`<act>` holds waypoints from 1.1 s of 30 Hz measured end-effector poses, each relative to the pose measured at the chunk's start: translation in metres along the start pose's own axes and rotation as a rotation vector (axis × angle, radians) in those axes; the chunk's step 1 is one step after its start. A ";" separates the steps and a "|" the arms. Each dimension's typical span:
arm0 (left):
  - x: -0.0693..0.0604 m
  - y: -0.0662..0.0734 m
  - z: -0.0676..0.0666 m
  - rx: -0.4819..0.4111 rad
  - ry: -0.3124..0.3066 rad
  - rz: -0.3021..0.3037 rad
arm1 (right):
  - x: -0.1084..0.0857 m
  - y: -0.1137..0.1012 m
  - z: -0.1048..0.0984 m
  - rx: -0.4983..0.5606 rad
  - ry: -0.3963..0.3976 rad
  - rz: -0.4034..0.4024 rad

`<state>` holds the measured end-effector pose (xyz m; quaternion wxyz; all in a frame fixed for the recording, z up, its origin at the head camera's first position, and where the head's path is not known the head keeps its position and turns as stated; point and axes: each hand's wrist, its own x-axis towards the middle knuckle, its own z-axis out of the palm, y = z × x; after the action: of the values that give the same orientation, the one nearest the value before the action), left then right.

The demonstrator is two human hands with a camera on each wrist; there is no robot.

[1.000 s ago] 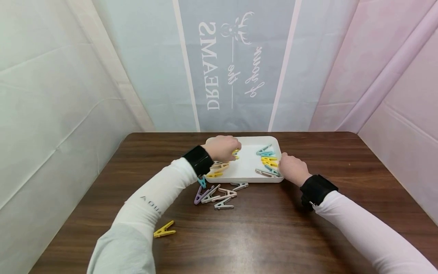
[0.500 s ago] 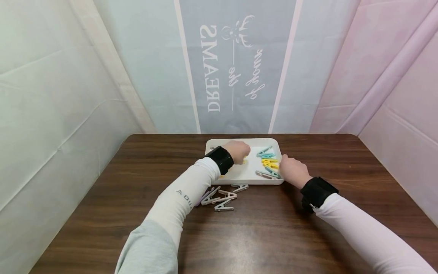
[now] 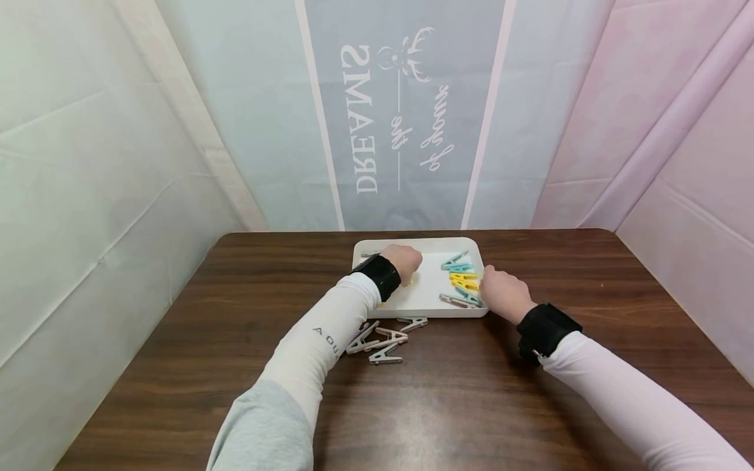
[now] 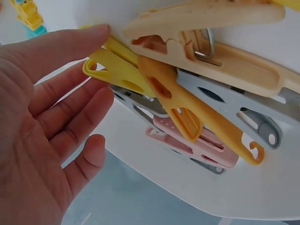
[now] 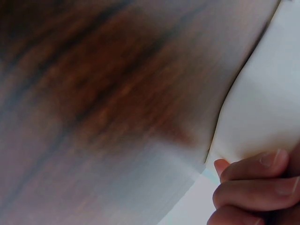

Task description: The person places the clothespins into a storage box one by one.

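In the head view my left hand (image 3: 403,263) is over the left half of a white tray (image 3: 427,313). Up close in the left wrist view, its thumb and index finger pinch a yellow clothespin (image 4: 119,75), the other fingers loosely bent. Right beside it lie an orange clothespin (image 4: 187,103), a beige clothespin (image 4: 220,56), a grey clothespin (image 4: 220,93) and a pink clothespin (image 4: 197,145). My right hand (image 3: 504,292) grips the tray's right rim; in the right wrist view its fingers (image 5: 253,194) are curled at the tray's edge.
Along the tray's right side lie blue clothespins (image 3: 455,261), yellow clothespins (image 3: 464,281) and a greyish clothespin (image 3: 456,301). Several pale clothespins (image 3: 385,354) lie on the brown table (image 3: 471,405) in front of the tray. Fabric walls (image 3: 283,131) stand around the table.
My left hand has moved right and slightly down within the tray since a second ago, then a little back left. The left forearm now covers the table's yellow clothespin. The right hand stays in place.
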<state>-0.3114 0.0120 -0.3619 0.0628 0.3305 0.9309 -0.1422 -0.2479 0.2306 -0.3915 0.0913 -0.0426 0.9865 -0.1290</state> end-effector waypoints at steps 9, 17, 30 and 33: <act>-0.002 -0.001 -0.002 -0.031 -0.054 -0.018 | -0.003 -0.003 0.001 -0.016 0.011 0.000; -0.026 -0.026 -0.010 -0.224 0.048 0.059 | 0.000 -0.001 0.001 -0.018 0.008 0.010; -0.129 -0.080 0.003 -0.442 0.258 0.000 | 0.000 -0.001 -0.002 -0.019 -0.012 0.022; -0.159 -0.086 0.016 -0.464 0.287 -0.030 | 0.000 -0.003 -0.001 -0.019 -0.015 0.025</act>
<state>-0.2424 -0.1519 -0.3240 0.0022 0.3103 0.9427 0.1223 -0.2480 0.2282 -0.3896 0.1001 -0.0319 0.9874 -0.1179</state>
